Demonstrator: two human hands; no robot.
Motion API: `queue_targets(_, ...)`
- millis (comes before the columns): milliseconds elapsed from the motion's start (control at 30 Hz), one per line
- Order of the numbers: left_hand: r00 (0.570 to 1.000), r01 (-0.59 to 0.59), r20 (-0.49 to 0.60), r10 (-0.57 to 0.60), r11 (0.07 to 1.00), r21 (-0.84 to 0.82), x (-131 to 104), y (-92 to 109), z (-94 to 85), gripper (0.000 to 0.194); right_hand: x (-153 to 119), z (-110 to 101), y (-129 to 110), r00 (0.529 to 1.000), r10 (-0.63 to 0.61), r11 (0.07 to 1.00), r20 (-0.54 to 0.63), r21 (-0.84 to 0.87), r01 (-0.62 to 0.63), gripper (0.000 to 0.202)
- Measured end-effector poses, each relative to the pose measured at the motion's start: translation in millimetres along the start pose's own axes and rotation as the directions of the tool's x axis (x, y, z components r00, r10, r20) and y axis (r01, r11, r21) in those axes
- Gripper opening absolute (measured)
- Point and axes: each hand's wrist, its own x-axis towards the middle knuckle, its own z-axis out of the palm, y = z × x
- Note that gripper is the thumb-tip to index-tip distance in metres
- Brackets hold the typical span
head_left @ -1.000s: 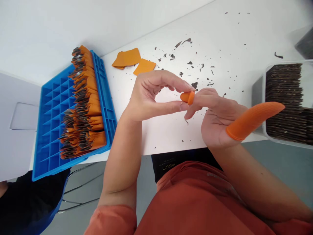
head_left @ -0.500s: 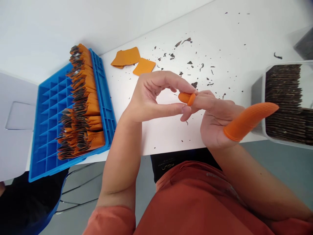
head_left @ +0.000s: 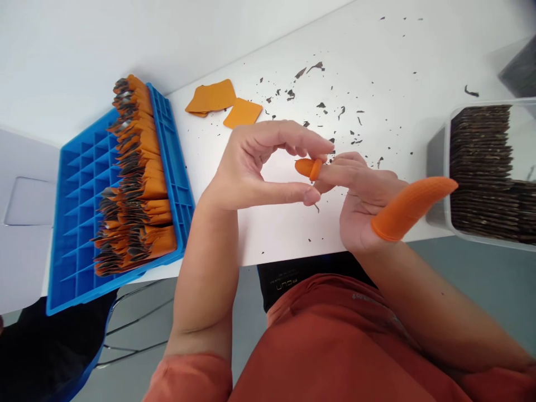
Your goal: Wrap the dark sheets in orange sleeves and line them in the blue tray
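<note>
Over the table, my left hand (head_left: 240,176) is held in a C shape, thumb and index fingertip apart with nothing gripped. Between them is a small orange finger cot (head_left: 306,167), rolled at its rim, on the tip of my right index finger. My right hand (head_left: 360,192) has its fingers stretched toward the left hand. A second orange finger cot (head_left: 412,209), long and textured, covers the right thumb, which points out to the right. The other right fingers are partly hidden behind the index finger.
At left, a blue divided crate (head_left: 79,223) holds rows of orange packets (head_left: 157,184) with dark sheets. Flat orange pieces (head_left: 215,96) and dark flakes (head_left: 320,105) lie on the white table (head_left: 268,234). A clear bin (head_left: 447,167) of stacked dark sheets (head_left: 481,167) stands right.
My left thumb and index finger have parted from the small finger cot on the right index finger. The view has shifted slightly.
</note>
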Motion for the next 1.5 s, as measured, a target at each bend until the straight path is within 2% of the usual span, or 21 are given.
queue_targets(67, 1.000, 0.006, 0.018, -0.006, 1.000, -0.019, 1, 6, 1.8, 0.052, 0, 0, 0, 1.000, 0.005, 0.999, -0.017, -0.032, -0.006, 0.055)
queue_targets(200, 0.996, -0.087, 0.005, 0.088, 0.992, -0.095, 2, 13, 4.7, 0.031, 0, -1, -1, 1.000, 0.000, 0.995, -0.020, -0.095, -0.002, 0.059)
queue_targets(400, 0.996, -0.090, -0.004, 0.090, 0.996, -0.020, 1, 6, 5.2, 0.045, -2, -4, -2, 0.997, -0.081, 0.986, 0.007, -0.143, 0.081, 0.058)
queue_targets(467, 0.997, -0.075, 0.000, 0.075, 0.997, -0.012, 1, 4, 5.2, 0.050, -2, -5, -5, 0.998, -0.054, 0.988, 0.019, -0.147, 0.057, 0.061)
queue_targets(533, 0.998, -0.060, 0.000, 0.060, 0.998, -0.018, 1, 3, 5.1, 0.054, 0, -6, -9, 0.999, -0.016, 0.992, 0.042, -0.124, 0.021, 0.059)
queue_targets(733, 0.999, -0.039, -0.014, 0.038, 0.998, -0.045, 1, -3, 1.4, 0.054, 1, -7, -5, 0.997, -0.069, 0.997, 0.036, -0.036, 0.070, 0.057)
queue_targets(967, 0.998, -0.055, 0.011, 0.056, 0.995, -0.078, 7, -2, 0.3, 0.052, -5, -5, -10, 0.999, 0.038, 0.990, 0.009, -0.135, -0.037, 0.070)
queue_targets(1133, 0.997, -0.060, 0.040, 0.064, 0.994, -0.087, 10, 0, -0.4, 0.052, -3, -7, -20, 0.992, 0.076, 0.995, 0.104, -0.067, -0.069, 0.076)
queue_targets(1267, 0.998, -0.047, 0.032, 0.051, 0.991, -0.128, 9, -3, -1.9, 0.051, -2, -5, -13, 0.999, -0.004, 1.000, 0.049, -0.027, 0.005, 0.068)
queue_targets(1367, 0.996, -0.077, 0.034, 0.084, 0.983, -0.164, 8, -3, -1.5, 0.047, -1, -3, -4, 0.997, -0.076, 0.997, 0.014, -0.010, 0.076, 0.063)
queue_targets(1500, 0.993, -0.098, 0.044, 0.107, 0.980, -0.174, 7, -2, 1.5, 0.046, -1, -3, 3, 0.996, -0.091, 0.996, 0.010, -0.013, 0.091, 0.060)
